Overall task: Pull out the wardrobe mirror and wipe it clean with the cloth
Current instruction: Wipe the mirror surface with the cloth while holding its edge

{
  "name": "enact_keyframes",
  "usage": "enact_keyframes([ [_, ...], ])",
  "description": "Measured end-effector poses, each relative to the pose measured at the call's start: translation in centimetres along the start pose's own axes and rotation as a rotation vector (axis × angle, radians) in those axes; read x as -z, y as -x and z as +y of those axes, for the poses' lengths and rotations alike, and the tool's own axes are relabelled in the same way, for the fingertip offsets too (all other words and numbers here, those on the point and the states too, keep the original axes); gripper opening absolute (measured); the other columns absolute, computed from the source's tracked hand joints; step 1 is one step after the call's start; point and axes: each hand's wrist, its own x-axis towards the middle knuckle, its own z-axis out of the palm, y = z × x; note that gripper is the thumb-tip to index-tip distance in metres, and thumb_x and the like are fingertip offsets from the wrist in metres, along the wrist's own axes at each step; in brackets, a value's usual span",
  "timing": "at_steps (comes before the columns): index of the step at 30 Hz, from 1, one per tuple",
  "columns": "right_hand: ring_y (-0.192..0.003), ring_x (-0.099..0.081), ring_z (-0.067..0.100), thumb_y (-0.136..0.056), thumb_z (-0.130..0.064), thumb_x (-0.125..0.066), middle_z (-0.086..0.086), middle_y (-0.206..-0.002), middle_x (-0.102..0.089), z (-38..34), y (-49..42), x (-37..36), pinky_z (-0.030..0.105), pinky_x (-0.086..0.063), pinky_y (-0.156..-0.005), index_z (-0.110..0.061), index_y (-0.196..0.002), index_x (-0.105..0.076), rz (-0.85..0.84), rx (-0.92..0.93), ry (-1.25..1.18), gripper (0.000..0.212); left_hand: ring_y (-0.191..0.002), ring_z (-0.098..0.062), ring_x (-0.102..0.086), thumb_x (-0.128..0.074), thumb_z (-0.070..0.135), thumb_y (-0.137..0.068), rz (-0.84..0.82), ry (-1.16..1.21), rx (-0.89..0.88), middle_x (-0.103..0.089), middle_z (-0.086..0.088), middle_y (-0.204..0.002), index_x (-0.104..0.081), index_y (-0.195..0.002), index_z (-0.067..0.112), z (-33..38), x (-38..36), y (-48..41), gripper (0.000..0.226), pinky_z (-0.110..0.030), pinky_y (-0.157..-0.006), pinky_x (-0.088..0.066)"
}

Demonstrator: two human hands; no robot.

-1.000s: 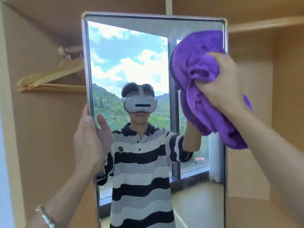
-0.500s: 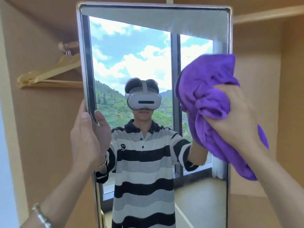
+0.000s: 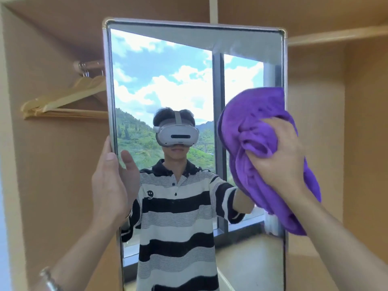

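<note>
Two hands work on the mirror (image 3: 168,80), which stands upright in front of the open wardrobe (image 3: 319,122), its top frame and both side edges in view and its lower end cut off by the picture. The left hand (image 3: 111,185) clasps the left edge about halfway down, thumb on the front by the frame, the other fingers hidden behind it. The right hand (image 3: 281,156) grips the bunched cloth (image 3: 252,127) and presses it on the glass at the right edge. Part of the cloth laps over the frame there and a tail hangs down below the wrist.

Between cloth and left hand the glass lies uncovered across its whole width. It is uncovered too above the cloth up to the top right corner, and below it to the bottom of the picture. Right of the mirror the wardrobe bay is open under a shelf (image 3: 336,35). On the left, hangers (image 3: 63,99) on a rail (image 3: 90,65) sit behind the mirror's edge, above the left hand and apart from it. A bracelet (image 3: 49,279) shows on the left wrist.

Since a second ago the cloth has come down the right edge from the top corner to mid-height. The left hand keeps its hold at the same place on the frame, and the mirror sits lower in view.
</note>
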Motion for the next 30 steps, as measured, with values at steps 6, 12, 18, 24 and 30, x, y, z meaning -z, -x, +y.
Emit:
enact_keyframes([
  [6, -0.099, -0.055, 0.017, -0.072, -0.031, -0.061, -0.004, -0.103, -0.062, -4.4, -12.8, -1.2, 0.021, -0.038, -0.078, -0.022, -0.100, -0.062, 0.166, -0.037, 0.034, 0.030, -0.136, -0.001, -0.036, -0.028, 0.061, -0.077, -0.168, 0.041, 0.106, -0.041, 0.017, -0.149, -0.035, -0.145, 0.040, 2.2, 1.4, 1.0, 0.071, -0.034, -0.114, -0.029],
  [12, -0.096, -0.057, 0.017, -0.069, -0.043, -0.058, -0.004, -0.105, -0.061, -10.9, -13.0, -7.2, 0.034, -0.046, -0.083, -0.028, -0.100, -0.061, 0.092, 0.068, -0.005, 0.034, -0.141, -0.007, -0.033, -0.037, 0.059, -0.084, -0.237, 0.199, 0.123, -0.042, 0.012, -0.150, -0.038, -0.144, 0.037, 1.2, 1.8, 0.3, 0.063, -0.044, -0.118, -0.022],
  [18, -0.100, -0.056, 0.027, -0.075, -0.044, -0.066, 0.004, -0.109, -0.058, -16.4, -9.4, -13.4, 0.036, -0.044, -0.082, -0.018, -0.110, -0.061, -0.021, 0.339, 0.023, 0.044, -0.124, -0.006, -0.051, -0.042, 0.043, -0.099, -0.109, 0.074, 0.072, -0.055, 0.008, -0.138, -0.046, -0.134, 0.040, 1.2, 0.6, 0.7, 0.036, -0.012, -0.092, -0.043],
  [24, -0.104, -0.054, 0.028, -0.075, -0.029, -0.068, 0.006, -0.121, -0.052, -13.8, -9.7, -10.9, 0.037, -0.046, -0.081, -0.018, -0.123, -0.054, -0.074, 0.364, 0.122, 0.051, -0.139, -0.014, -0.037, -0.037, 0.058, -0.088, -0.250, 0.117, 0.051, -0.042, 0.002, -0.150, -0.039, -0.144, 0.030, 1.0, 1.6, 0.2, 0.063, -0.039, -0.115, -0.031],
  [30, -0.110, -0.052, 0.022, -0.079, -0.032, -0.062, 0.004, -0.124, -0.051, -5.4, -11.4, -3.1, 0.031, -0.042, -0.088, -0.023, -0.121, -0.055, 0.066, 0.096, 0.167, 0.044, -0.138, -0.001, -0.035, -0.034, 0.065, -0.075, -0.209, 0.124, 0.086, -0.040, 0.012, -0.150, -0.035, -0.146, 0.030, 1.7, 1.4, 0.8, 0.079, -0.036, -0.116, -0.027],
])
